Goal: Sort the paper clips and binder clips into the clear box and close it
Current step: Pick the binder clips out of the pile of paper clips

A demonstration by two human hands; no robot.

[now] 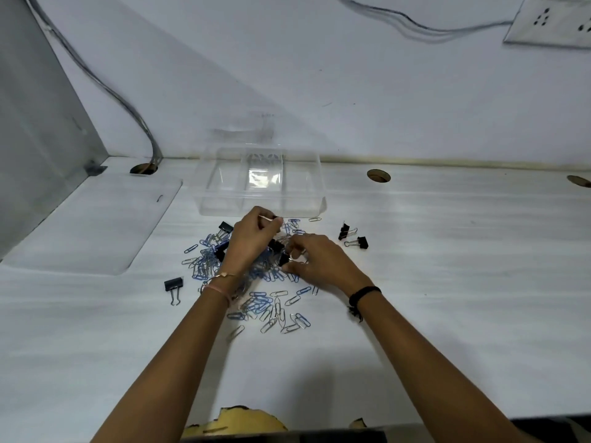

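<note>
No legible text anywhere.

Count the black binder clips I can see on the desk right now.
At least 7: one at left, two behind the left hand, two at right, two between the hands. Others may be hidden.

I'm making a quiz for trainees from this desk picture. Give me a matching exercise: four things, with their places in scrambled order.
Things:
1. clear box
2. lone binder clip
3. pair of binder clips
4. socket plate

Places:
A. on the wall, top right
B. right of the hands
C. behind the paper clip pile
D. left of the pile, near the left wrist

Pairs: 1-C, 2-D, 3-B, 4-A
</note>
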